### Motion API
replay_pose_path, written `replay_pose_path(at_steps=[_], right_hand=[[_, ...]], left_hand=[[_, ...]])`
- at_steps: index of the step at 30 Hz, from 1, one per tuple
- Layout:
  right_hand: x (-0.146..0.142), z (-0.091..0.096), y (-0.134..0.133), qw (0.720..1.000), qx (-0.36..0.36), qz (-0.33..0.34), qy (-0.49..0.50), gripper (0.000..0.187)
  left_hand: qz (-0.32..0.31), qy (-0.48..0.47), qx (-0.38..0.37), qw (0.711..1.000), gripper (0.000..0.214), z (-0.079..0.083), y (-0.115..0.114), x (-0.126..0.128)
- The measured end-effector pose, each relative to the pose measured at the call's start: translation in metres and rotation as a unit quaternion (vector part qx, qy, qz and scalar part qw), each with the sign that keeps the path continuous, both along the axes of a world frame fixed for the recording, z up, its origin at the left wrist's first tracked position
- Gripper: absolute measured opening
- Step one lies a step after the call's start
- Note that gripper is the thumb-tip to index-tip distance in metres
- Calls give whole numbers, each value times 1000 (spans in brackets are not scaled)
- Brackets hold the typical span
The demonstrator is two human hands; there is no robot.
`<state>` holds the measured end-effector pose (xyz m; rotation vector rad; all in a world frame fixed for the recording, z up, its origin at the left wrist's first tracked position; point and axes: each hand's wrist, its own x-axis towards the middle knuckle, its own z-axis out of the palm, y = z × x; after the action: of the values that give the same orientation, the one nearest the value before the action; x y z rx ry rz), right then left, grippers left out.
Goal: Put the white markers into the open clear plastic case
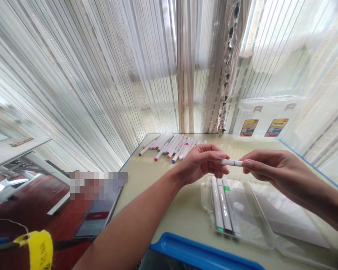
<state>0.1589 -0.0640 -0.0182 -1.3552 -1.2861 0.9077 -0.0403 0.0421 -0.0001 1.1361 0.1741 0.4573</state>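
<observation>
Left hand (207,163) and right hand (266,165) each pinch an end of the marker (232,162), held sideways over the table (138,182) by the open case's (255,225) far edge, crosswise to the three markers (224,206) inside.

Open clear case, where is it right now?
In the head view, the open clear case lies right of centre on the table, below the left hand and right hand, near the blue ledge.
</observation>
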Motion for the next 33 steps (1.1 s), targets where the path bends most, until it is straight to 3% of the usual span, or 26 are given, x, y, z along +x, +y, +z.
replay_pose_path(at_steps=[8,17,33], right_hand=[[-6,9,0,999,-29,9,35,38],[-8,12,2,995,18,32,94,30],[-3,8,9,993,33,58,101,28]], left_hand=[[25,-4,38,999,29,-1,1,-3],[14,-20,52,998,21,-4,6,-6],[20,-12,-2,1000,13,2,3,0]])
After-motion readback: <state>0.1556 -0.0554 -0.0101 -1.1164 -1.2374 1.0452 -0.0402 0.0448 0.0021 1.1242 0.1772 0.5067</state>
